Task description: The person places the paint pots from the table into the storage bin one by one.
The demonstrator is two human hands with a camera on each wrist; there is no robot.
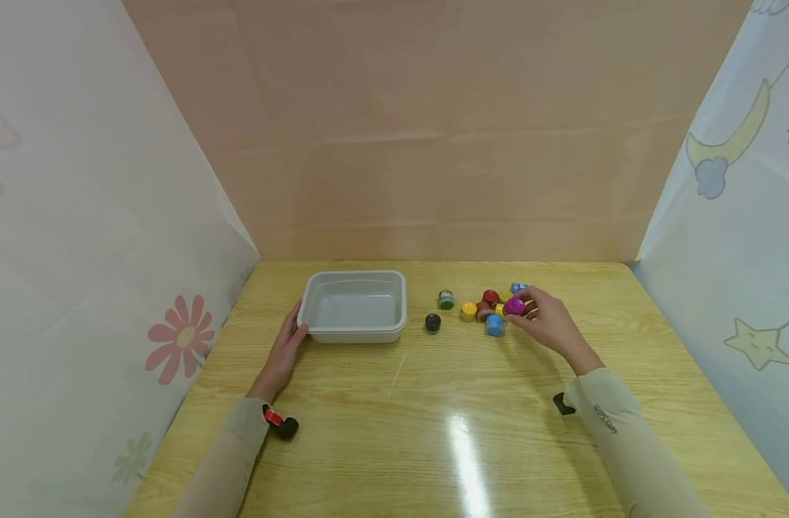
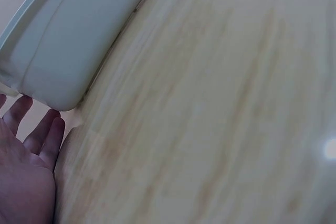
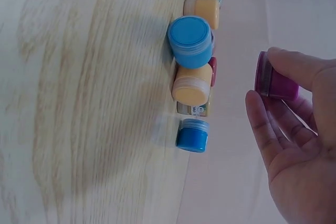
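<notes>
Right hand's grip (image 1: 520,308) around magenta jar (image 1: 513,306), above the jar cluster (image 1: 491,306).

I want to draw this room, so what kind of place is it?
Probably a small play or craft corner, not a kitchen. A wooden table sits between curtains printed with flowers, a moon and stars. On it are little paint pots and a grey plastic tub.

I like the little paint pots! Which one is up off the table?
The purple pot. The right hand pinches it in its fingers, lifted clear, while the blue, yellow, red, green and black pots all sit on the table.
</notes>
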